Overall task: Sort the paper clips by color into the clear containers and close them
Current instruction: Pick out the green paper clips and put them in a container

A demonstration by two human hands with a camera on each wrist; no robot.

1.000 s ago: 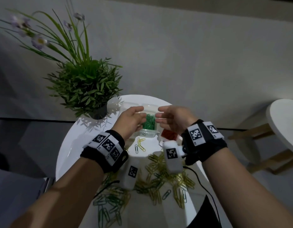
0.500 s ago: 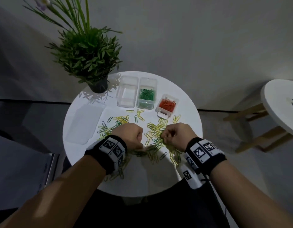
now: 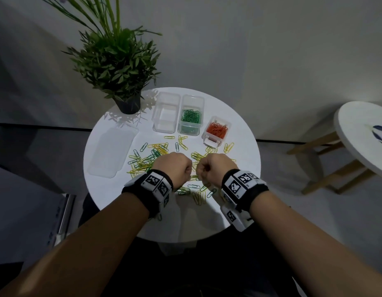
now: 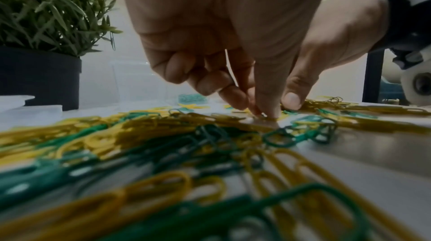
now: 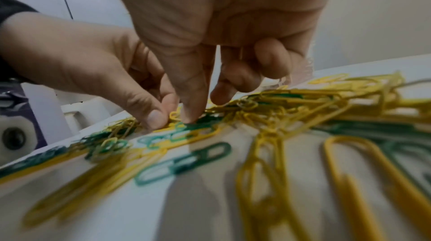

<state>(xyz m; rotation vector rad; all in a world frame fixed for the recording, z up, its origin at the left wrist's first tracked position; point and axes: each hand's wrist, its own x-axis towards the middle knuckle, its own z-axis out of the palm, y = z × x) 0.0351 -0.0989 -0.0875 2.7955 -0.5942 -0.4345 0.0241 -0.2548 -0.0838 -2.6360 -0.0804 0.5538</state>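
Both hands down in the loose paper clips [image 3: 155,155] at frame centre of the round white bench [image 3: 185,224]. Left hand [image 3: 175,167] has fingers curled, thumb and fingertip pinching at a yellow clip (grip itself blurry). Right hand [image 3: 214,168] likewise curled, fingertips on the green and yellow clips; cannot tell if it holds one. Above the pile: empty clear container [image 3: 166,113], green-clip container [image 3: 190,117], red-clip container [image 3: 217,130], all open. Lid [image 3: 111,152] at left, potted plant [image 3: 119,61] upper left.

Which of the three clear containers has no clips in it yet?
The leftmost container, nearest the potted plant. The middle one holds green clips and the small right one holds orange.
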